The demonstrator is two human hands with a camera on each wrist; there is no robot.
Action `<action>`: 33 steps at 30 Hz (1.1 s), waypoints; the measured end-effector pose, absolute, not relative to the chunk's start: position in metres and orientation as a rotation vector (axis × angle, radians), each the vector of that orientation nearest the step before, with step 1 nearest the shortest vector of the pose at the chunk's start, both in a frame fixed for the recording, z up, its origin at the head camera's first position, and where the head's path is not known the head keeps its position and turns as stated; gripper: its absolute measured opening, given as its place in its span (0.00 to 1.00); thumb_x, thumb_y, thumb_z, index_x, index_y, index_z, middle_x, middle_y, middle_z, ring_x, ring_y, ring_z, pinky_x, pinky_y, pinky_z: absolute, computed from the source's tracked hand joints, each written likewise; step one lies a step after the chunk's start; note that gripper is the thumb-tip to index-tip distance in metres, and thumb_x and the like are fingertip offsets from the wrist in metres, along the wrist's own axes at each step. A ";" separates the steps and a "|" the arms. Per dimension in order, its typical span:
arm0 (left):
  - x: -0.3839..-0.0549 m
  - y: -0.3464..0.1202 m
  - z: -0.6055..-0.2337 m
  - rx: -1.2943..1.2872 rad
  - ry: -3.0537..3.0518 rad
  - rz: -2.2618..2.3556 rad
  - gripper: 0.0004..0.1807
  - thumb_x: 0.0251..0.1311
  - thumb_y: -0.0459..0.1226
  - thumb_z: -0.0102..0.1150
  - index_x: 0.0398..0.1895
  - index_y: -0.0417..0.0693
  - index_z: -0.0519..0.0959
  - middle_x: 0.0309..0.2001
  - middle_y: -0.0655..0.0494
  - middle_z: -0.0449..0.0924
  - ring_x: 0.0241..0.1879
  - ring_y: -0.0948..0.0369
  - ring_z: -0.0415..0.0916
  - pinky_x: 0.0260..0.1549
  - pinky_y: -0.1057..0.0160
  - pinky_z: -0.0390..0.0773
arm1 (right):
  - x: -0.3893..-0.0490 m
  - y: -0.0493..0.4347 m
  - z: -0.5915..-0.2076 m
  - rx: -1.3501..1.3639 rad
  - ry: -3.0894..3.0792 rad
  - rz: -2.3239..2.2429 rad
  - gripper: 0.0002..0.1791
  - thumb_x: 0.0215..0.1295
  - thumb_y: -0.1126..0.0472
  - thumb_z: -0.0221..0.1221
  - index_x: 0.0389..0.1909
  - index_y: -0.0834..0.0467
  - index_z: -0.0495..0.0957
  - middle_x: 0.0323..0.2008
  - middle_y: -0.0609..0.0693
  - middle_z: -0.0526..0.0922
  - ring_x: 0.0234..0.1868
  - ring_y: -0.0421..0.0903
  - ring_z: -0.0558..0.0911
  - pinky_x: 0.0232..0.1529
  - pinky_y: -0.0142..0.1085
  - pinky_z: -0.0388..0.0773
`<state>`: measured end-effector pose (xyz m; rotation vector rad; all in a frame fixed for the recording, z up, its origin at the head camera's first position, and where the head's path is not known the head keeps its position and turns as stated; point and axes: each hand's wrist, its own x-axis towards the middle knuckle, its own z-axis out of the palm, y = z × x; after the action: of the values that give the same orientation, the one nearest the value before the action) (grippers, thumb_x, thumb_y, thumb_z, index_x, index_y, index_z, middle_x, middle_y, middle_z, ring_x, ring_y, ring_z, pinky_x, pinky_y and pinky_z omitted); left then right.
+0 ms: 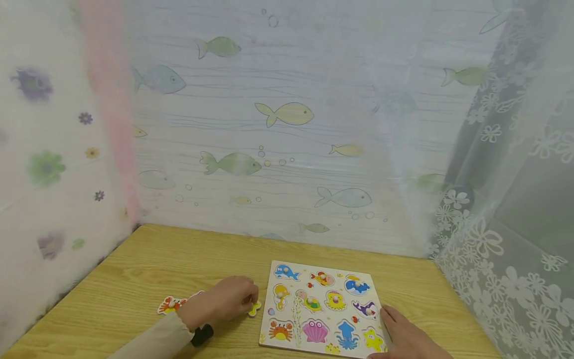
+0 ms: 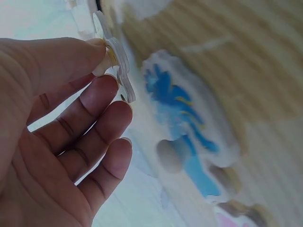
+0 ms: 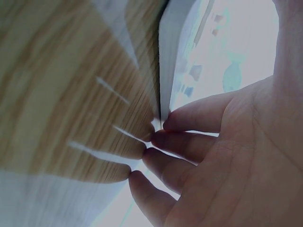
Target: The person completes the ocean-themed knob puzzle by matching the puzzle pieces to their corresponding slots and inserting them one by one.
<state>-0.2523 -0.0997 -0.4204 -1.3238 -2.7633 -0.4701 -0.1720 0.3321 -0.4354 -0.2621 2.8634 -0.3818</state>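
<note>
My left hand [image 1: 230, 299] hovers low over the table, left of the wooden puzzle board [image 1: 264, 319]. Its thumb and fingertips pinch the knob of a yellow puzzle piece [image 1: 254, 309], seen edge-on in the left wrist view. Beneath that hand lies a blue squid piece [image 2: 177, 113] with a round knob. A red crab piece [image 1: 168, 305] lies left of my forearm. My right hand [image 1: 405, 334] rests against the board's right edge, its fingers extended; in the right wrist view, fingertips [image 3: 147, 156] touch the table beside that edge.
Knobbed sea-animal pieces, such as the octopus [image 1: 335, 300], sit in the board's upper rows. Along its bottom row are knobless pictures, including a pink shell [image 1: 315, 331]. A fish-patterned curtain [image 1: 287, 164] hangs behind the table [image 1: 188, 249], with more sheer curtains at both sides.
</note>
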 end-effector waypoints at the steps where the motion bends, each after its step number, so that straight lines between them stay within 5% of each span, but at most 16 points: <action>1: -0.253 -0.099 -0.420 -1.327 -2.757 -0.470 0.06 0.56 0.32 0.62 0.27 0.53 0.79 0.25 0.68 0.69 0.24 0.71 0.63 0.26 0.70 0.69 | -0.172 0.332 -0.435 -0.254 2.861 -0.388 0.62 0.47 0.31 0.64 0.67 0.75 0.55 0.67 0.68 0.57 0.65 0.65 0.63 0.56 0.60 0.66; 25: -0.261 -0.049 -0.422 -1.474 -2.612 -0.400 0.06 0.54 0.33 0.61 0.26 0.56 0.79 0.25 0.70 0.68 0.25 0.71 0.62 0.27 0.73 0.66 | -0.179 0.319 -0.435 -0.128 2.829 -0.430 0.69 0.40 0.25 0.63 0.69 0.73 0.52 0.67 0.68 0.56 0.64 0.64 0.62 0.58 0.61 0.62; 33: -0.259 -0.019 -0.417 -1.514 -2.616 -0.398 0.05 0.57 0.35 0.60 0.30 0.57 0.81 0.26 0.71 0.69 0.25 0.72 0.63 0.28 0.74 0.66 | -0.179 0.326 -0.438 -0.211 2.821 -0.493 0.67 0.45 0.30 0.64 0.69 0.76 0.49 0.69 0.72 0.52 0.67 0.69 0.56 0.59 0.62 0.59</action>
<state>-0.2589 -0.0191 -0.4165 -1.5136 -2.6161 -0.3975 -0.1788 0.3263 -0.4375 -0.2113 2.8214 -0.4930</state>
